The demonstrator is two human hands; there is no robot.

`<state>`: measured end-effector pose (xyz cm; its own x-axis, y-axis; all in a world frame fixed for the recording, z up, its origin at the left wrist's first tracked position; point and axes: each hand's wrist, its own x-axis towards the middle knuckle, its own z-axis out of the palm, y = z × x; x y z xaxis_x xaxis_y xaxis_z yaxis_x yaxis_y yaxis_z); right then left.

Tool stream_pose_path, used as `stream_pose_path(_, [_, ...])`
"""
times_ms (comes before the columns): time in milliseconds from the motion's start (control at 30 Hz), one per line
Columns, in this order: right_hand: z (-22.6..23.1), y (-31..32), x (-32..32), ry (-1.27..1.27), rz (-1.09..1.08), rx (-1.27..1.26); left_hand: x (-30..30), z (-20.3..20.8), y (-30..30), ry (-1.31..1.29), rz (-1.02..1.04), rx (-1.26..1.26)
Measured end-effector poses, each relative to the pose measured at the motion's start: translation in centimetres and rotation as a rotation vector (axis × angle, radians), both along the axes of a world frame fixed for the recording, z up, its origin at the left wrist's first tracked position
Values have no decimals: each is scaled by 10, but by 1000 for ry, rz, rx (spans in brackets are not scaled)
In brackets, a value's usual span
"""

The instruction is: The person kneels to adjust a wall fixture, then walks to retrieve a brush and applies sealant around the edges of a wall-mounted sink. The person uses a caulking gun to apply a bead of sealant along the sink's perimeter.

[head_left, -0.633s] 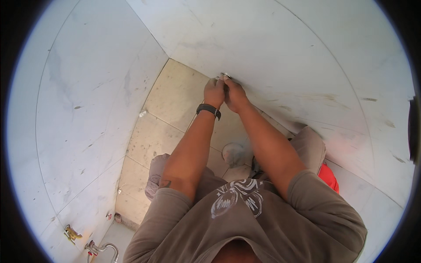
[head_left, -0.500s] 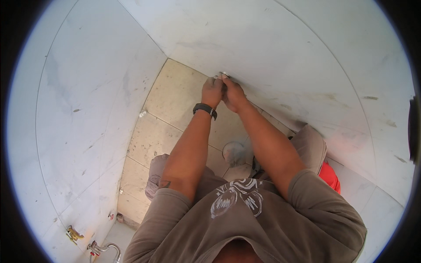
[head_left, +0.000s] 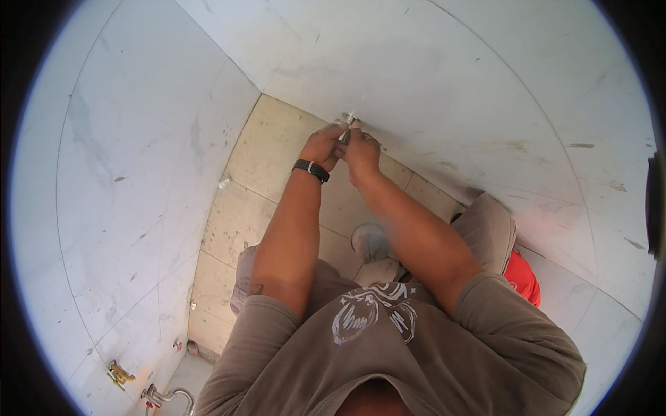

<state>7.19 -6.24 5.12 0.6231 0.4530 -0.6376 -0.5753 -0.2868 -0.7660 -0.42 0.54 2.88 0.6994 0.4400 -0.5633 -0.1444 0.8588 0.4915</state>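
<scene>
A small shiny metal fitting (head_left: 350, 120) sticks out low on the white tiled wall ahead of me; its exact kind is hard to make out. My left hand (head_left: 322, 145), with a black strap on its wrist, is closed with its fingertips at the fitting's left side. From the right, my right hand (head_left: 361, 149) is curled around the fitting's near end, thumb and fingers pressed together. Between the two hands a dark metal part shows, and the fingers partly hide it.
Beige floor tiles (head_left: 260, 156) lie below, with a round grey floor piece (head_left: 370, 240) between my legs. On the left wall are a brass tap (head_left: 120, 374) and a curved chrome pipe (head_left: 170, 395). A red object (head_left: 520, 279) sits by my right leg.
Both hands have drawn slightly back from the wall, and the left wrist has shifted left. The right hand has turned so its back shows. More of the metal fitting is visible.
</scene>
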Motion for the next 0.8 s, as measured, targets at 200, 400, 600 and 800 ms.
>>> stream_pose_path(200, [-16,-6,0,74,-74,116,10,-2,-9,142,97,112])
stream_pose_path(400, [-29,-11,0,253,-114,332,20,-9,-20,411,182,616])
stream_pose_path(600, [-36,-12,-2,502,-115,387,21,2,-28,729,158,1138])
stream_pose_path(800, [-50,-14,-3,687,-84,501,17,23,-29,793,97,1365])
